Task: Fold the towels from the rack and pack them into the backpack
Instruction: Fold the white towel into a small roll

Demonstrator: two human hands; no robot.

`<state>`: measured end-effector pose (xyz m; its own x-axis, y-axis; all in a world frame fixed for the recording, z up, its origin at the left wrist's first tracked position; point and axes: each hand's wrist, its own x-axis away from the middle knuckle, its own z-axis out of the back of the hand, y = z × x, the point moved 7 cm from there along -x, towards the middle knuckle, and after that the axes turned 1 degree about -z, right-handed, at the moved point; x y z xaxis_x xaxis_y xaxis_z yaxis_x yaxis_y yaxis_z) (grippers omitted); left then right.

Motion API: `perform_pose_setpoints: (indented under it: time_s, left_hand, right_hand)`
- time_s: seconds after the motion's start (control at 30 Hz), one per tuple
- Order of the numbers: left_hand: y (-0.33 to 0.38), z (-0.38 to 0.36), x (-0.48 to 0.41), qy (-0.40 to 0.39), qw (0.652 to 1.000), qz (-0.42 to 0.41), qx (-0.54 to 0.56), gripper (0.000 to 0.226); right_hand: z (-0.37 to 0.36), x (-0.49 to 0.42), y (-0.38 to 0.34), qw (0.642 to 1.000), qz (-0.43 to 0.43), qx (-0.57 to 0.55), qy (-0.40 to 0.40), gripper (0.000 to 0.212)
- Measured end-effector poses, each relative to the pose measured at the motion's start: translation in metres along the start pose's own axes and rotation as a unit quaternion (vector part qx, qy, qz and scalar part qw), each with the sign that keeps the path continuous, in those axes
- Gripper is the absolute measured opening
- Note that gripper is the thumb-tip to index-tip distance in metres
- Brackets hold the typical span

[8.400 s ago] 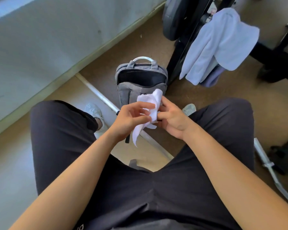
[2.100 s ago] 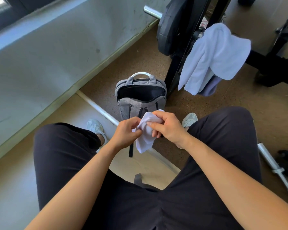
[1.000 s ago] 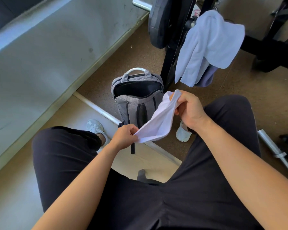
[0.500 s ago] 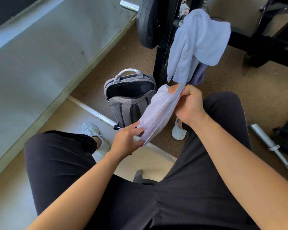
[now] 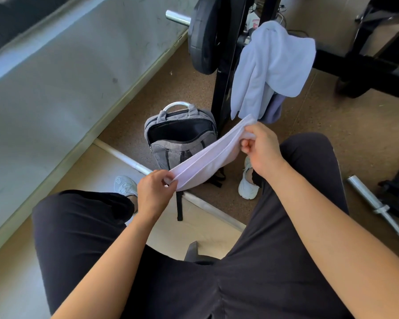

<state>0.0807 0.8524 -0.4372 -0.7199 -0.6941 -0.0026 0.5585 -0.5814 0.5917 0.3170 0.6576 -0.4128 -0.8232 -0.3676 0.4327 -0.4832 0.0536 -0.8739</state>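
Observation:
A small white towel (image 5: 207, 157) is stretched in a folded strip between my two hands, above my knees. My left hand (image 5: 153, 192) pinches its lower left end. My right hand (image 5: 260, 146) pinches its upper right end. Behind the towel a grey backpack (image 5: 171, 148) stands upright on the floor with its top compartment unzipped and dark inside. On the black rack (image 5: 224, 84) behind it hangs a pale blue-white towel (image 5: 272, 67), with a darker lavender towel (image 5: 274, 109) partly hidden underneath.
A black weight plate (image 5: 203, 35) on a steel bar sits left of the rack. A grey wall (image 5: 67, 72) runs along the left. A loose steel bar (image 5: 376, 206) lies on the brown floor at right. My shoes flank the backpack.
My hands have drawn apart, pulling the towel from a bunched wad into a long flat strip. The right hand moved up and right; the left hand stayed low.

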Motion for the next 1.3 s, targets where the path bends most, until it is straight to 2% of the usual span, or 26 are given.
perform_pose_setpoints:
  time_s: [0.07, 0.17, 0.23, 0.3, 0.37, 0.43, 0.5, 0.57, 0.63, 0.67, 0.7, 0.77, 0.93, 1.03, 1.13, 1.3]
  left_hand:
    - [-0.009, 0.007, -0.005, -0.007, 0.997, 0.04, 0.067, 0.015]
    - [-0.022, 0.016, -0.011, -0.005, 0.966, 0.115, 0.232, 0.018]
    - [-0.027, 0.024, -0.013, 0.02, 0.937, 0.152, 0.313, 0.019]
    - [-0.034, 0.027, -0.015, 0.034, 0.902, 0.2, 0.381, 0.025]
    - [-0.039, 0.023, -0.017, 0.01, 0.855, 0.258, 0.449, 0.027]
    - [-0.035, 0.019, -0.016, -0.031, 0.809, 0.299, 0.505, 0.017]
    - [-0.03, 0.019, -0.015, -0.046, 0.749, 0.313, 0.582, 0.01]
    - [-0.021, 0.02, -0.012, -0.079, 0.689, 0.307, 0.652, 0.028]
    - [-0.006, 0.013, -0.001, -0.185, 0.657, 0.324, 0.655, 0.079]
    - [-0.004, 0.005, 0.006, -0.229, 0.663, 0.336, 0.628, 0.094]
    - [-0.007, -0.001, 0.01, -0.248, 0.687, 0.344, 0.59, 0.092]
    - [-0.012, -0.009, 0.011, -0.231, 0.747, 0.351, 0.515, 0.067]
    - [-0.03, 0.006, -0.006, -0.054, 0.859, 0.282, 0.423, 0.026]
    - [-0.034, 0.02, -0.012, 0.007, 0.926, 0.218, 0.308, 0.042]
    - [-0.029, 0.022, -0.011, 0.022, 0.946, 0.198, 0.257, 0.037]
    - [0.002, 0.007, -0.005, -0.022, 0.936, 0.16, 0.312, 0.029]
  right_hand:
    - [0.008, -0.003, -0.007, 0.985, 0.071, 0.151, 0.045, 0.024]
    - [0.012, -0.003, -0.022, 0.907, 0.181, 0.368, 0.089, 0.036]
    - [0.008, -0.003, -0.026, 0.866, 0.218, 0.44, 0.091, 0.042]
    - [0.0, -0.001, -0.027, 0.852, 0.233, 0.463, 0.073, 0.043]
    - [-0.009, 0.003, -0.024, 0.87, 0.226, 0.436, 0.035, 0.039]
    - [-0.015, 0.007, -0.022, 0.893, 0.205, 0.4, 0.007, 0.038]
    - [-0.018, 0.01, -0.019, 0.918, 0.173, 0.357, -0.017, 0.039]
    - [-0.017, 0.011, -0.014, 0.94, 0.129, 0.314, -0.019, 0.038]
    - [-0.013, 0.009, -0.01, 0.952, 0.084, 0.293, -0.001, 0.038]
    - [-0.011, 0.008, -0.008, 0.955, 0.064, 0.29, 0.005, 0.036]
    - [-0.009, 0.007, -0.006, 0.956, 0.05, 0.289, 0.008, 0.034]
    - [-0.007, 0.003, -0.005, 0.953, 0.042, 0.298, 0.014, 0.035]
    - [-0.006, 0.0, -0.007, 0.929, 0.09, 0.358, 0.013, 0.041]
    - [-0.007, 0.0, -0.003, 0.917, 0.099, 0.387, 0.005, 0.042]
    - [-0.012, 0.005, 0.004, 0.922, 0.085, 0.376, -0.011, 0.041]
    - [-0.037, 0.022, 0.025, 0.942, 0.042, 0.322, -0.088, 0.043]
